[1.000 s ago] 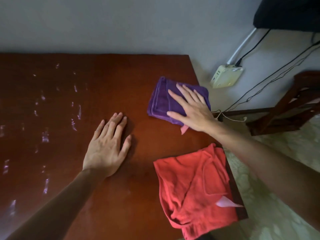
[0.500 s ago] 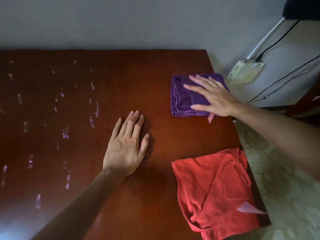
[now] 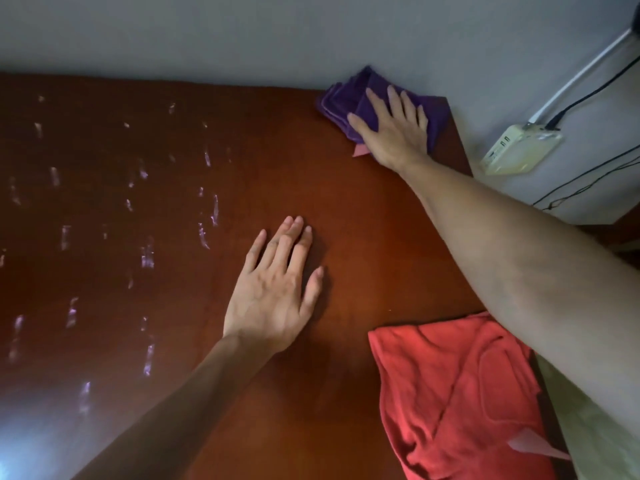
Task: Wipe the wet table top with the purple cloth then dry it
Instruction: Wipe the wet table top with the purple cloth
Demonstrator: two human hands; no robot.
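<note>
The folded purple cloth (image 3: 349, 98) lies at the far right corner of the dark red-brown table top (image 3: 363, 216), its far edge bunched against the wall. My right hand (image 3: 394, 133) presses flat on the cloth, fingers spread. My left hand (image 3: 273, 292) rests palm down on the bare wood near the middle, holding nothing. Streaks and drops of water (image 3: 147, 254) glisten over the left half of the table. A crumpled red cloth (image 3: 450, 403) lies at the near right corner, partly under my right forearm.
A grey wall (image 3: 242, 36) runs along the table's far edge. Right of the table, a cream power adapter (image 3: 519, 150) with cables hangs on the wall. Pale patterned floor (image 3: 588, 445) shows beyond the right edge.
My right hand has slid the purple cloth away from me to the far right corner against the wall. My left hand has stayed flat in the same spot on the table.
</note>
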